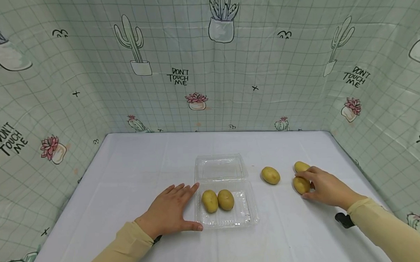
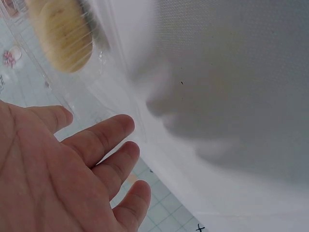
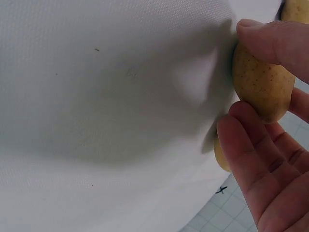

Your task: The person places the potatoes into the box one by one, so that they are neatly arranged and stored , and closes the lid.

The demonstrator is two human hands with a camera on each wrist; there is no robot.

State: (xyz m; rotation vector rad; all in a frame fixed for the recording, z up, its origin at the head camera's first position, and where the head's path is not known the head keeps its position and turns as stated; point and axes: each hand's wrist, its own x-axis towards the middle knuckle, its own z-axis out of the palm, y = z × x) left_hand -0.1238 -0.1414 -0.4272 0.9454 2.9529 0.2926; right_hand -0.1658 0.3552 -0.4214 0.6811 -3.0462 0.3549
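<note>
In the head view, a clear plastic clamshell container [image 1: 247, 212] lies with its lid [image 1: 219, 167] folded back, away from me. Two potatoes, one [image 1: 209, 201] left and one [image 1: 226, 200] right, sit side by side in its base. My left hand [image 1: 172, 211] spreads its straight fingers along the container's left edge, index fingertip and thumb tip right at the rim. Over on the right, my right hand [image 1: 326, 187] holds a potato [image 1: 301, 185] between thumb and fingers; the right wrist view shows the thumb against this potato [image 3: 263, 82].
Just behind the held potato lies another potato [image 1: 302, 166], partly covered by the right hand's fingers. A further potato [image 1: 270, 175] rests between the container and the right hand. Patterned cloth walls [image 1: 215, 77] enclose the white table [image 1: 145, 156] at the back and sides.
</note>
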